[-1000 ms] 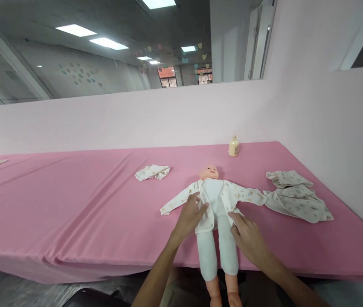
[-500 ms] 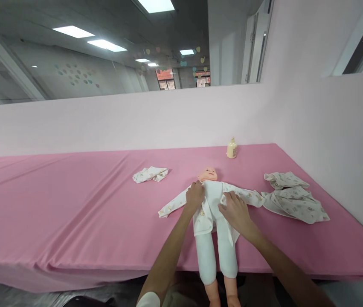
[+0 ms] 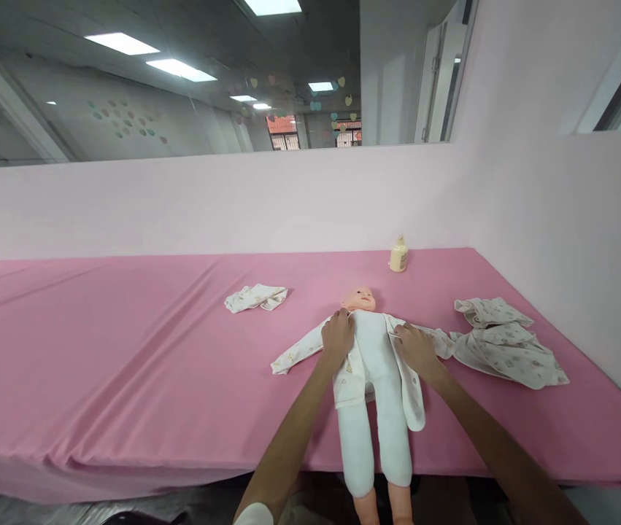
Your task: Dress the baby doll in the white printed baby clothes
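A baby doll (image 3: 373, 350) with a white cloth body lies on its back, its head away from me and its feet over the table's near edge. It wears a white printed baby jacket (image 3: 349, 379), sleeves on both arms and the front spread apart. My left hand (image 3: 337, 337) is closed on the jacket's front edge near the doll's neck. On the other side of the chest, my right hand (image 3: 415, 345) pinches the opposite front edge. Both hands cover the cloth between their fingers.
A pink-covered table (image 3: 179, 364) runs along a white wall. A pale yellow pump bottle (image 3: 398, 255) stands at the back. Folded printed baby clothes (image 3: 507, 346) lie to the right, and a small white printed cloth (image 3: 256, 298) lies left of the doll's head.
My right hand has moved slightly right, drawing the jacket's right front outward so more of the doll's body shows. My left hand stays near the neck.
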The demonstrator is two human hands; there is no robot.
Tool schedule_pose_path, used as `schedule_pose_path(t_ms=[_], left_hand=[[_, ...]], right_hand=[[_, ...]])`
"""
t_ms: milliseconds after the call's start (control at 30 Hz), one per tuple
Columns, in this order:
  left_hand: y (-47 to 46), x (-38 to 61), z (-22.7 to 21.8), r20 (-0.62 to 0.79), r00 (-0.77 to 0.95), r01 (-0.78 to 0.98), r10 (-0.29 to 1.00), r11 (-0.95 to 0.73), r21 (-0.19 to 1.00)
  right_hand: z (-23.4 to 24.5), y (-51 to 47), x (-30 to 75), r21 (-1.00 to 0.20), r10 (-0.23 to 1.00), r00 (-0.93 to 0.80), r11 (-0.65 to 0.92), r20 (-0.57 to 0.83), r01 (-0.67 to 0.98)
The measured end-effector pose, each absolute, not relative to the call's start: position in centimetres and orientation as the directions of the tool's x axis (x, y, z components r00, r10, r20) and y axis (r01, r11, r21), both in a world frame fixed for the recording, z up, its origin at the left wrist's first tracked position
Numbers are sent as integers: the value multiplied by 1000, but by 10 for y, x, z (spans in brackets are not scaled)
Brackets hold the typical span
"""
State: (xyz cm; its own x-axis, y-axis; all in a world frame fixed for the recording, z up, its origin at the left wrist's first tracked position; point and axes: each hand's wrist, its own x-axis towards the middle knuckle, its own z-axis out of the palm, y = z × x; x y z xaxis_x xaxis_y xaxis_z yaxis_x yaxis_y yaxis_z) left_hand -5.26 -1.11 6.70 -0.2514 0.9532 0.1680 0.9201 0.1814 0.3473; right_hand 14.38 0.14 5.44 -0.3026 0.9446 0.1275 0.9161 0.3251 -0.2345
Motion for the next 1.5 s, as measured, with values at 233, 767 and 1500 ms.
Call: schedule_pose_path(t_ms=[233, 767, 1500], left_hand=[[-11, -54, 68, 196, -195, 931, 961, 118, 345], [-10, -56, 62, 276, -82, 922, 958, -32, 386], [-12, -56, 56, 287, -65, 910, 956, -61, 411]], right_hand=[[52, 26, 132, -830, 976, -192, 189, 101, 524], [67, 25, 86, -860, 963, -41, 256, 266, 442], [64, 18, 63, -857, 953, -131, 301, 271, 417]])
